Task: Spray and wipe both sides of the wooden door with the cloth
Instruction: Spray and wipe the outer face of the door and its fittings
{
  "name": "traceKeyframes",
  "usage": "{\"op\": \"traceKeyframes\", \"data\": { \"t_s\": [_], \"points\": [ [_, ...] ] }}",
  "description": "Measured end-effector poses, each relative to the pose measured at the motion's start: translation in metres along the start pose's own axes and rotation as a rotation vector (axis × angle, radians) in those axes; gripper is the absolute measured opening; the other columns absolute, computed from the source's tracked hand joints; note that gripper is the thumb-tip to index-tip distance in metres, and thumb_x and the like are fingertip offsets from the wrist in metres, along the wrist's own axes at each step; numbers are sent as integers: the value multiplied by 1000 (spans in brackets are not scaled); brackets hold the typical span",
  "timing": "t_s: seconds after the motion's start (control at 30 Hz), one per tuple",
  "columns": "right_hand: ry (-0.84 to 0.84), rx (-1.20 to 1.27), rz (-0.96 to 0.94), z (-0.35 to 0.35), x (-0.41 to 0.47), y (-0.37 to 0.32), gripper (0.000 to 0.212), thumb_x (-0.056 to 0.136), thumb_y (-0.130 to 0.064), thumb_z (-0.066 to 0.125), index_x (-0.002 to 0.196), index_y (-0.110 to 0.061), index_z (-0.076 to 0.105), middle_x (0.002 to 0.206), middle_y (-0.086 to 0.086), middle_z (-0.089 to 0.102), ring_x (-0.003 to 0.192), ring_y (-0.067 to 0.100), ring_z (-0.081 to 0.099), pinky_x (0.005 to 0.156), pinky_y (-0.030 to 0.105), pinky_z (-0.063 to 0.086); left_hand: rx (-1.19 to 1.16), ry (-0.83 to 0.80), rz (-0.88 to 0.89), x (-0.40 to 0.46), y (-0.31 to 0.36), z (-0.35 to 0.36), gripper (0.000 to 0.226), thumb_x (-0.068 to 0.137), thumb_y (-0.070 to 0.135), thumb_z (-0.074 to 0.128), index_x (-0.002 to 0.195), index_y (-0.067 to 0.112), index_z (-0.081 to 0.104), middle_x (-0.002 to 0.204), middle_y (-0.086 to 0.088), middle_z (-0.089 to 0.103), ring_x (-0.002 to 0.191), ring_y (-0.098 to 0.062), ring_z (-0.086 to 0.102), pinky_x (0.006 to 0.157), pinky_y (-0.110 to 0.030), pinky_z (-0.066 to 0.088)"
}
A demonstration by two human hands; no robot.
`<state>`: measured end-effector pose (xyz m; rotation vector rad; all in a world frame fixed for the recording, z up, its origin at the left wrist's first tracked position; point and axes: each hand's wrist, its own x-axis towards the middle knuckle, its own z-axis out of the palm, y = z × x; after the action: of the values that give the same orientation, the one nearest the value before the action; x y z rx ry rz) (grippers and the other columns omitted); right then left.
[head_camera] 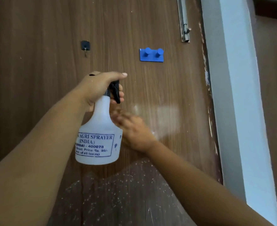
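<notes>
The left hand (100, 88) grips the neck of a white spray bottle (100, 132), fingers curled round the black trigger (115, 91) and thumb laid along the top, nozzle aimed at the wooden door (44, 46). The right hand (134, 131) is motion-blurred just right of the bottle and close to the door; I cannot tell how its fingers lie or whether they hold anything. No cloth can be made out, unless the pale blur (167, 118) right of that hand is one.

Progress looks early. Below the bottle the door is dark and speckled with droplets (126, 193), so that stretch seems sprayed. Above the bottle the wood looks dry, and the other side of the door is out of view, presumably untouched.

Above the bottle hang 1 small black hook (85, 45) and, further right, a blue plate with 2 pegs (151, 54). A metal latch (184, 22) runs higher still. Right of the bottle, the door's edge is chipped and pale against a whitish-blue frame (235, 95).
</notes>
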<state>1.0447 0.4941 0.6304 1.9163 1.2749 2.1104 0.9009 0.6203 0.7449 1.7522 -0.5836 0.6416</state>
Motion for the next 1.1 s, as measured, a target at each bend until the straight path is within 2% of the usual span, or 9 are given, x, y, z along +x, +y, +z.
{"op": "traceKeyframes", "data": {
  "t_s": [0.2,0.3,0.4,0.53,0.6,0.73,0.9,0.97,1.1],
  "points": [
    [334,-107,979,-50,-51,133,38,95,-24,44,128,-20,64,129,8,60,119,30,49,99,41,44,42,4,-20,-8,-4,30,28,90,33,70,83,7,68,74,-9,69,72,-24,70,91,-49,56],
    [444,-158,1351,-61,-55,129,39,97,-25,44,130,-18,62,130,12,58,117,33,48,94,48,48,25,12,-29,-10,-5,40,26,91,31,70,82,7,68,72,-8,69,71,-24,71,87,-47,57],
    [288,-126,1069,-37,-43,68,35,95,-15,52,129,-9,58,127,18,59,116,37,54,94,52,50,-35,1,-67,-13,-8,49,26,92,31,67,81,7,67,74,-10,69,71,-24,71,80,-40,58],
    [-134,144,97,-21,-61,-23,31,83,-5,69,113,-4,62,107,19,64,96,34,62,79,53,56,-17,-1,-79,-19,-9,64,28,91,31,68,81,6,68,76,-12,70,74,-27,71,77,-38,59],
    [-128,94,-126,-25,-70,-21,29,86,-16,63,114,-14,56,112,9,60,101,21,55,81,42,59,18,1,-72,-23,-10,69,28,91,30,69,84,4,69,76,-12,70,73,-27,72,76,-38,60],
    [90,27,227,-38,-89,66,34,92,-11,53,124,-7,63,116,15,64,101,26,56,84,46,53,27,31,-87,-37,-24,70,28,91,27,69,94,-1,71,78,-14,70,75,-29,71,77,-39,59],
    [394,87,1334,-59,-138,114,41,98,-25,49,137,-17,57,143,11,50,131,31,45,108,53,42,33,80,-163,-67,-52,71,22,91,25,71,92,3,72,80,-14,71,77,-28,73,67,-31,60],
    [350,15,1283,-48,-135,83,43,98,-24,48,140,-12,54,147,13,47,137,35,41,111,54,37,3,145,-195,-85,-70,69,22,90,25,71,92,3,72,81,-13,72,78,-28,73,72,-34,61],
    [23,73,433,-18,-137,32,42,97,-20,51,137,-8,57,139,17,55,132,37,46,105,53,42,-15,214,-286,-117,-103,63,22,90,23,72,94,1,72,79,-11,70,79,-30,72,86,-47,59]
  ]
}}
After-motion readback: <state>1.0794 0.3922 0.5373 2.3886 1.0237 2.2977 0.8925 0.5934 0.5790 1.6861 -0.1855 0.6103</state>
